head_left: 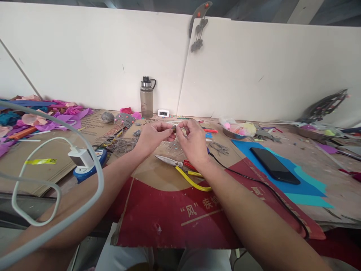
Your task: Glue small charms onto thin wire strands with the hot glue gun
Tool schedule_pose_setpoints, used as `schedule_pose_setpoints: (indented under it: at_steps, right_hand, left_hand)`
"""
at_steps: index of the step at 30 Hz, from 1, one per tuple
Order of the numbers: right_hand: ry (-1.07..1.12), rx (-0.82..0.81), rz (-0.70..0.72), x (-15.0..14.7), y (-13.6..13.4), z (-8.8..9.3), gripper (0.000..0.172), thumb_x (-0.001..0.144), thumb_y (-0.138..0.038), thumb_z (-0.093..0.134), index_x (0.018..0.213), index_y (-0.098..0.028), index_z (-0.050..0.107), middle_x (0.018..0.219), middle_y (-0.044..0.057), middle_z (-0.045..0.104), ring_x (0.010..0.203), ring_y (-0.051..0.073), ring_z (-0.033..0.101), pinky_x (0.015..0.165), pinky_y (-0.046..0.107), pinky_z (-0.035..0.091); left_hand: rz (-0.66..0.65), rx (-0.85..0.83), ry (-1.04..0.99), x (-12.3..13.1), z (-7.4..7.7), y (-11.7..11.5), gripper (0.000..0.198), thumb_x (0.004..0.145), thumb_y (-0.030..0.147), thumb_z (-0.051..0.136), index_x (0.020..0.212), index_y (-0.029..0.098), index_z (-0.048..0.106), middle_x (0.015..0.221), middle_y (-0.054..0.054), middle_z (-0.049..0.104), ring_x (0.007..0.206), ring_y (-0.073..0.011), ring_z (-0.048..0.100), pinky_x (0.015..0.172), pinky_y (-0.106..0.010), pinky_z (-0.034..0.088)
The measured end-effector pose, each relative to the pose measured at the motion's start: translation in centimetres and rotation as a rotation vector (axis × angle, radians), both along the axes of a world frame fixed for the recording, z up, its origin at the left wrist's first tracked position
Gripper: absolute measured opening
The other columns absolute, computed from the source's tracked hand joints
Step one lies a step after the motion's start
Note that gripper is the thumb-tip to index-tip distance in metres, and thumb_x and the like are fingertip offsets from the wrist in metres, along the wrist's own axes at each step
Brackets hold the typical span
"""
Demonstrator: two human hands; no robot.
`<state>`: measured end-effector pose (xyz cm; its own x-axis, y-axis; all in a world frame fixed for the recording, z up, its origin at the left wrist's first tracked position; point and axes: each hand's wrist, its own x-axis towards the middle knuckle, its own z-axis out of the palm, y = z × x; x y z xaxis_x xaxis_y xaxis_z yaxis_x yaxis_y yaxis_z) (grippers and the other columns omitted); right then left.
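Thumb and fingertips pressed together, a left hand [156,137] and a right hand [193,142] grip a tiny dark piece [174,128], too small to identify, at the centre of the frame. Just below, yellow-handled scissors [170,162] lie on red-and-brown cardboard [166,218]; a phone [273,165] rests on a blue sheet [308,188] at right.

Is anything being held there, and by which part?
Yes: a small dark piece, at the fingertips of the left hand and right hand. It is too small to tell which part they grip.
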<state>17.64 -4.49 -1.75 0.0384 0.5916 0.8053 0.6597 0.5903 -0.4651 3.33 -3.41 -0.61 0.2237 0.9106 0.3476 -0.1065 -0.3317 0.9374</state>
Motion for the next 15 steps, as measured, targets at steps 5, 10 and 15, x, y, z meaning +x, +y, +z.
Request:
schedule_pose_setpoints:
  at_steps: [5,10,15]
  right_hand:
    - [0.0,-0.006,0.005,0.02,-0.06,0.0,0.006,0.083,-0.02,0.051,0.079,-0.019,0.054,0.076,0.001,0.055,0.072,0.016,0.048,0.067,0.03,0.037]
    - [-0.014,-0.016,0.024,0.18,-0.22,0.16,0.009,0.085,-0.023,0.05,0.077,-0.02,0.053,0.077,0.002,0.055,0.073,0.016,0.048,0.068,0.03,0.037]
    - [-0.045,-0.012,0.037,0.39,-0.37,0.19,0.012,0.088,-0.025,0.049,0.077,-0.02,0.052,0.077,0.002,0.054,0.072,0.016,0.047,0.068,0.03,0.037]
  left_hand:
    - [-0.032,0.006,0.035,0.02,0.09,-0.17,0.022,0.07,0.029,0.071,0.081,0.01,0.068,0.074,-0.004,0.066,0.061,-0.0097,0.061,0.064,-0.025,0.054]
    - [-0.005,0.024,0.072,-0.06,0.12,-0.06,0.02,0.072,0.03,0.069,0.077,0.011,0.068,0.066,-0.003,0.064,0.055,-0.0087,0.057,0.056,-0.023,0.051]
    - [0.041,0.045,0.101,-0.18,0.09,0.09,0.019,0.072,0.03,0.068,0.078,0.011,0.068,0.061,-0.002,0.063,0.052,-0.0091,0.057,0.055,-0.023,0.051]
